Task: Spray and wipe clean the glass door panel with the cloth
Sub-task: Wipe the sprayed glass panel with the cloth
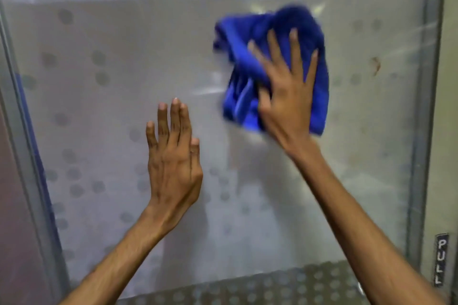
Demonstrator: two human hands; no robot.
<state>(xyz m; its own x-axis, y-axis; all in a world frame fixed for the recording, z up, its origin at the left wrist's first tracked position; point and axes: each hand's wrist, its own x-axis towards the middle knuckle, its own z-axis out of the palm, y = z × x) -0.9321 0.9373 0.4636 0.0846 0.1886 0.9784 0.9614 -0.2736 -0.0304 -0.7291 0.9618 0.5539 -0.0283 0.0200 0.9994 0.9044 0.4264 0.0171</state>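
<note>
A frosted glass door panel (104,111) with round dot marks fills the head view. A crumpled blue cloth (250,32) lies against the glass in the upper right. My right hand (287,96) is spread flat on top of the cloth, fingers apart, pressing it to the glass; hand and cloth look blurred. My left hand (173,163) rests flat on the bare glass lower and to the left, fingers together and pointing up, holding nothing. No spray bottle is in view.
A grey metal frame (421,131) borders the panel on the right, with a small "PULL" label (441,259) low on it. Another frame strip (22,146) runs down the left side. A brownish smudge (376,65) sits on the glass right of the cloth.
</note>
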